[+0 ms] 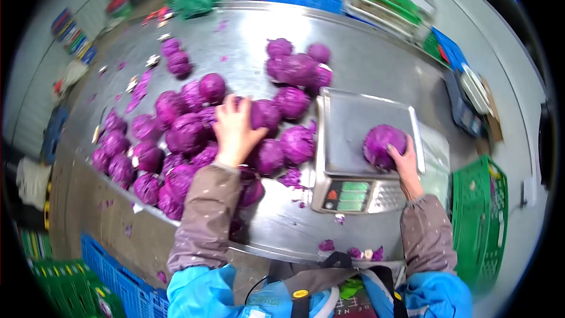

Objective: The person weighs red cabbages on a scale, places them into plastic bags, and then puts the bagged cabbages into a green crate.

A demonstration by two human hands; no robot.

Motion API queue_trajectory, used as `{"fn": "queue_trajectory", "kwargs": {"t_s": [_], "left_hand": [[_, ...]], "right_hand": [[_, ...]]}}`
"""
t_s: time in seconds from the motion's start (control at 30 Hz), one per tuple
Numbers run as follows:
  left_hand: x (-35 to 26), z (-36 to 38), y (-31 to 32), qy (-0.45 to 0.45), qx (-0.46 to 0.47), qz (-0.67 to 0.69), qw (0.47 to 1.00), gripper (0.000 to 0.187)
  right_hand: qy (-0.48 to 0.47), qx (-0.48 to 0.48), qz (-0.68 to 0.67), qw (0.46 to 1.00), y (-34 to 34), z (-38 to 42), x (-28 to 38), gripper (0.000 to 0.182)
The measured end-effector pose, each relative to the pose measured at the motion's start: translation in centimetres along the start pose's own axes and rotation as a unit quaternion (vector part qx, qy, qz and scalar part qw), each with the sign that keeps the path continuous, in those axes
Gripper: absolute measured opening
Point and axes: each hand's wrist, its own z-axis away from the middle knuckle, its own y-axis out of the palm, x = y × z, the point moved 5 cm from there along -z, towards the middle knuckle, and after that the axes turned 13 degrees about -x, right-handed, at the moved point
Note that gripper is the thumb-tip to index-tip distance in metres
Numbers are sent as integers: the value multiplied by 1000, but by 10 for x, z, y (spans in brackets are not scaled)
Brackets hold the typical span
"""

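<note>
At the scale [353,121], my right hand [408,166] grasps a cabbage [381,146] from its right; left of it, my left hand [234,132] spreads over piled cabbages [187,133], its grip unclear.

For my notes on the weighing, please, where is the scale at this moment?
In the head view, the scale is on the metal table, right of the cabbage pile and left of the green crate.

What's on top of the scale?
One red cabbage, right hand on it, on the tray of the scale. The tray surface directly beneath the cabbage is covered.
</note>
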Motion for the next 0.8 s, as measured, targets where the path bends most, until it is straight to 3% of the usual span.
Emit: {"fn": "queue_trajectory", "kwargs": {"t_s": [0.07,0.13,0.2,0.23,0.27,0.33,0.4,0.47,0.53,0.6,0.67,0.73,0.8], "left_hand": [[7,-5,2,13,-15,-6,1000,67],[24,-12,1,17,-60,76,995,64],[47,-14,-2,-69,-58,148,985,61],[47,-10,-4,-162,-30,271,948,59],[45,-4,-10,-254,1,384,888,58],[23,11,-20,-283,26,512,811,55],[-19,33,-28,-325,98,620,707,61],[-58,60,-21,-312,199,676,637,69],[-94,96,-6,-282,262,694,608,72],[-133,131,-4,-257,290,653,651,74],[-171,164,-5,-181,326,612,697,74],[-201,193,-2,-9,331,558,761,74],[-228,213,5,34,399,567,720,73]], "right_hand": [[-18,19,44,999,-6,-4,-5,67],[-13,36,39,998,-14,-9,-20,71],[26,-5,60,998,-27,-2,0,74],[-25,-44,67,996,-36,-3,-1,68],[-17,-54,66,996,-42,4,2,68],[-50,-59,-8,997,-49,23,26,55],[8,57,-130,990,-35,53,28,44],[116,207,-217,947,-6,98,20,58],[272,305,-304,861,10,142,12,72],[399,353,-401,745,11,172,2,78],[447,322,-460,696,-6,184,-9,78],[465,300,-485,677,-33,198,-40,77],[487,205,-482,699,-69,206,-73,74]]}}
